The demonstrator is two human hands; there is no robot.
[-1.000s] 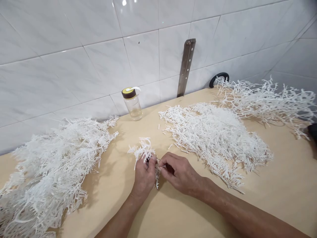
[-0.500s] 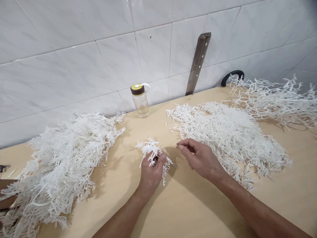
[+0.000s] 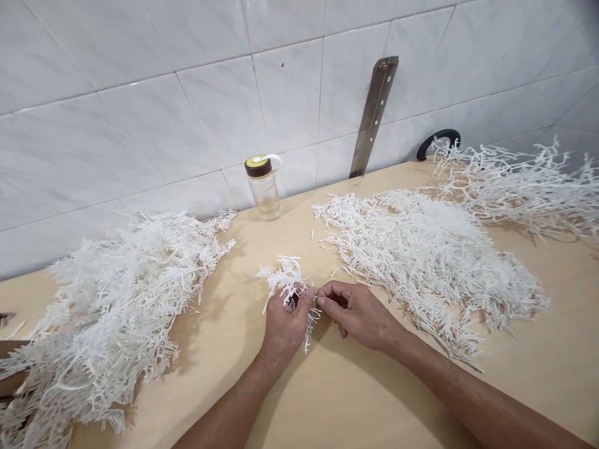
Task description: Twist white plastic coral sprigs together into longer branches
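Note:
In my left hand (image 3: 287,324) is a small bunch of white branching plastic-looking sprigs (image 3: 286,272), its tips sticking out above the fingers and below the thumb. The fingers are closed around it. My right hand (image 3: 358,313) meets the bunch's right side, thumb and forefinger pinched at the tip of a sprig. The other right fingers are curled under. To the right lies a flat pile of short white sprig pieces (image 3: 421,249). A taller heap of white branching sprigs (image 3: 126,293) spreads at the left.
A clear bottle (image 3: 266,193) with a dark and yellow lid stands near the tiled wall. A slotted metal strip (image 3: 374,115) leans there. Longer white branches (image 3: 524,187) lie at the far right by a black curved handle (image 3: 437,143). All rest on a wooden tabletop (image 3: 224,386).
My right hand has moved left and slightly down, from beside the pile to the bunch. A loose piece now lies at the pile's near left edge. My left hand keeps its hold.

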